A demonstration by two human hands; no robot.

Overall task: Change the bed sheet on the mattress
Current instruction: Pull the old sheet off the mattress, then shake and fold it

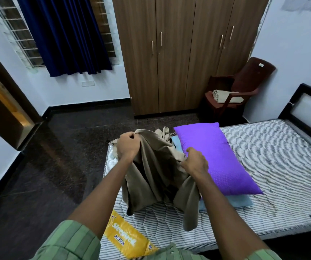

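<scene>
- The left hand point(127, 147) has its fingers clamped on a bunched upper edge of the beige sheet point(156, 166), holding it up over the mattress corner.
- The right hand point(195, 162) grips another fold of the same sheet, fingers curled round the cloth, just beside the purple pillow point(216, 156).
- The sheet hangs crumpled between both hands, its lower folds resting on the bare striped mattress point(263, 147).
- The pillow lies on a light blue folded cloth point(242, 200) on the mattress.
- A second folded beige cloth point(224, 96) sits on the brown chair point(248, 81) beside the wardrobe point(179, 53).
</scene>
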